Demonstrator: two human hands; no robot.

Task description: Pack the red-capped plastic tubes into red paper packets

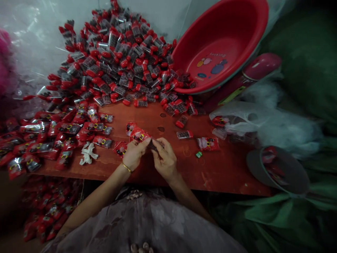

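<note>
Packet [139, 134], red and printed, is being pinched by the left hand [133, 154], the right hand [165, 159] is clasping a small dark piece [152, 144] beside it, both above the table [139, 116], and red-capped tubes [126, 59] are lying heaped beyond

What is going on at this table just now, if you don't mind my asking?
A person at the table has both hands together near its front edge. The left hand holds a red printed packet, and the right hand has a small dark item at its fingertips, close to the packet. Beyond is a large heap of red-capped clear containers, beside a tilted red basin. Filled red packets lie piled to the left.
</note>
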